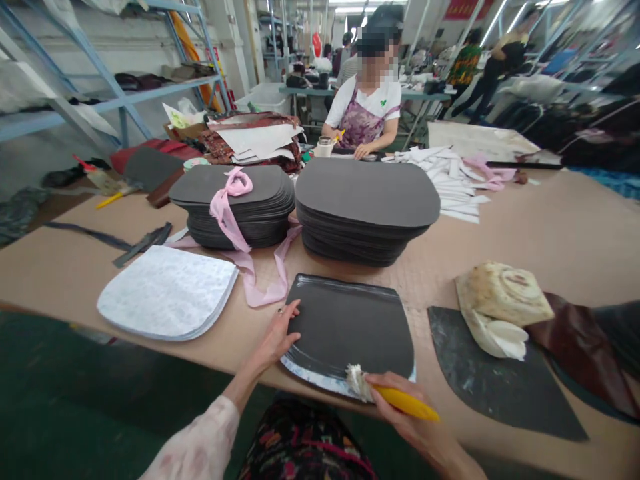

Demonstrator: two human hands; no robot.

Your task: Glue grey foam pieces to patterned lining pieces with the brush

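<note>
Directly before me lies a dark grey panel [350, 327] with rounded corners. White, wet-looking smears line its top edge, and a pale layer shows beneath its lower edge. My left hand [280, 337] rests on the panel's left side, fingers spread. Gripped in my right hand [400, 420] is a glue brush [407, 403] with a yellow handle. Its white-coated bristles touch the panel's lower edge, right of the middle. To the left sits a stack of pale, mottled sheets [167, 290] of similar shape.
Behind the panel stand two tall stacks of dark panels [367, 193], the left one tied with a pink strip [227, 213]. On the right, a glue-crusted container [505, 293] stands on a dark sheet [500, 373]. A co-worker [367, 113] is across the table.
</note>
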